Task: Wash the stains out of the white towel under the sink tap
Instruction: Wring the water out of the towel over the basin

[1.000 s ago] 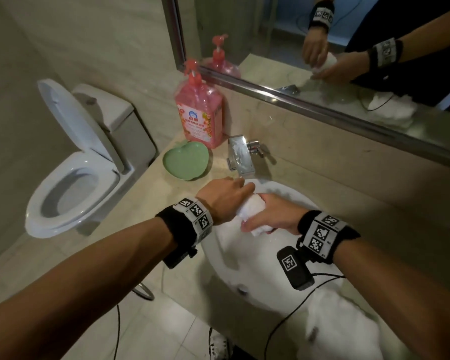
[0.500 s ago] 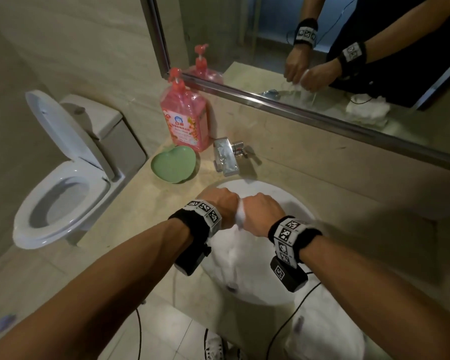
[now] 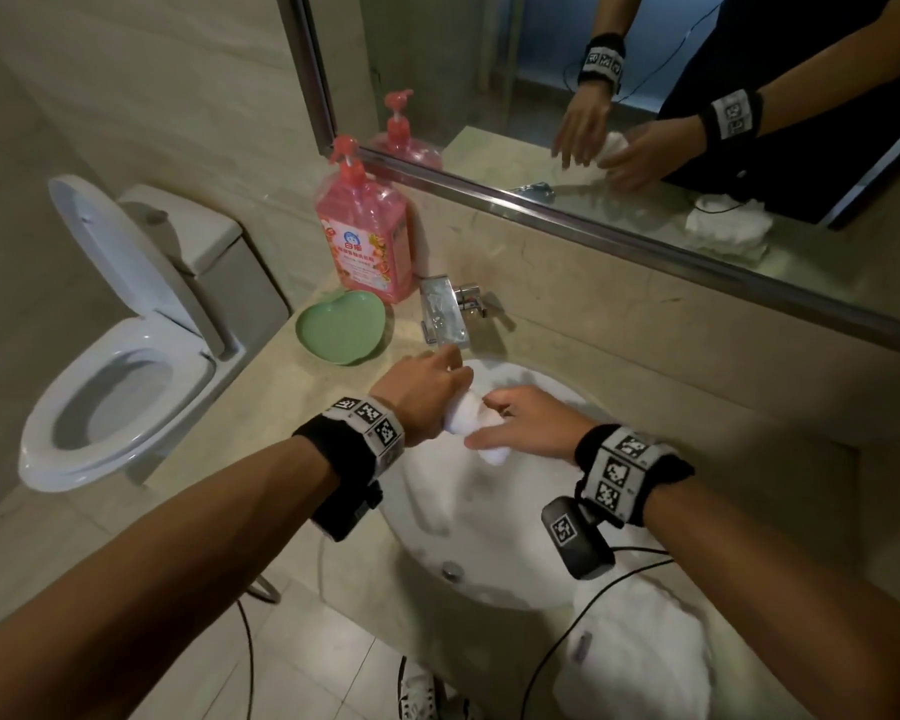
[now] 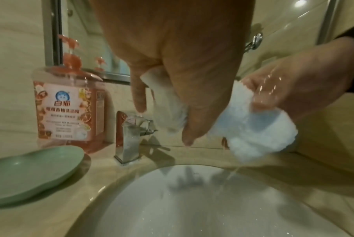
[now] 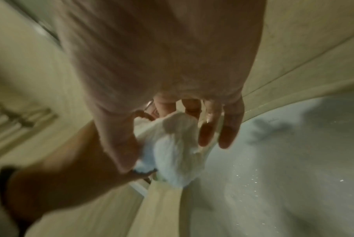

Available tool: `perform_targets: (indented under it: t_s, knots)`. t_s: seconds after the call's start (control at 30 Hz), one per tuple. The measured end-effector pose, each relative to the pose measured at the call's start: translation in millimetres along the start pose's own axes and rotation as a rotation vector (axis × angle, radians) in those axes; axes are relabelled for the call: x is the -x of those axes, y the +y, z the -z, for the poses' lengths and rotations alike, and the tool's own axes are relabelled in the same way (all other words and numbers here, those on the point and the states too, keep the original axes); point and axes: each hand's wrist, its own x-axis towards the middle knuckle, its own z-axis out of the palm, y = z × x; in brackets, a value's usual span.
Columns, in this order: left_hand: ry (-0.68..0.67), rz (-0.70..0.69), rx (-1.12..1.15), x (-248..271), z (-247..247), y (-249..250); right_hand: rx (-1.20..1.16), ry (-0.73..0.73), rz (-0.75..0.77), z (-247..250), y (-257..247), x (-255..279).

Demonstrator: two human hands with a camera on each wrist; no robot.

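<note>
The wet white towel (image 3: 466, 415) is bunched into a wad over the back of the white sink basin (image 3: 468, 522), just in front of the chrome tap (image 3: 440, 314). My right hand (image 3: 528, 426) grips the wad, and the left wrist view shows the towel (image 4: 253, 136) wrapped in its fingers with water dripping into the basin (image 4: 192, 200). My left hand (image 3: 422, 392) touches the towel's left end with its fingers straight, stretched toward the tap (image 4: 129, 136). No stream from the spout is visible. The right wrist view is blurred and shows the towel (image 5: 176, 152) below my palm.
A pink pump bottle of soap (image 3: 365, 236) and a green heart-shaped dish (image 3: 341, 327) stand left of the tap. A second white towel (image 3: 640, 657) lies on the counter at the front right. An open toilet (image 3: 120, 366) is on the left. A mirror (image 3: 645, 70) runs along the wall.
Half a second ago both fists squeezed the towel together. Now my left hand has opened toward the tap while my right hand keeps hold of the wad.
</note>
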Motion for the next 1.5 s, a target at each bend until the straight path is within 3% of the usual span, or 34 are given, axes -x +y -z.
perform_targets:
  t_s: [0.13, 0.23, 0.43, 0.57, 0.63, 0.8, 0.97, 1.07, 1.13, 1.2, 1.27, 1.33, 1.5]
  knots:
    - [0.08, -0.141, 0.055, 6, 24, 1, -0.438, -0.205, -0.146, 12, -19, 6]
    - [0.081, -0.174, -0.011, 8, 37, -1, -0.485, -0.263, -0.145, 12, -32, 5]
    - [-0.01, 0.009, -0.087, 1, 30, 4, -0.097, 0.033, -0.142, -7, -36, -9]
    - [-0.109, 0.099, -0.074, -6, 3, 6, 0.477, 0.119, -0.093, -29, -25, -25]
    - [-0.174, 0.133, -0.044, -8, -13, 6, 0.657, 0.125, -0.059, -41, -14, -33]
    - [-0.38, 0.185, 0.004, -9, -46, 12, 0.817, 0.111, 0.012, -66, 14, -41]
    - [-0.493, 0.212, 0.083, -11, -63, 7, 0.736, 0.147, -0.026, -71, 24, -43]
    - [-0.554, 0.229, 0.206, -9, -57, -4, 0.704, 0.162, 0.109, -66, 18, -38]
    - [-0.511, 0.258, 0.339, -4, -49, -13, 0.678, 0.157, 0.14, -56, 9, -35]
    - [-0.32, 0.258, 0.359, 5, -41, -18, 0.536, 0.119, 0.047, -42, 2, -33]
    - [-0.062, 0.162, 0.299, 18, -36, -18, 0.176, 0.062, -0.093, -31, -6, -30]
    - [0.09, 0.018, 0.151, 30, -32, -14, -0.171, 0.006, -0.182, -23, -15, -26]
    - [0.104, 0.005, -0.029, 32, -10, -7, -0.374, -0.164, -0.184, -15, -39, -11]
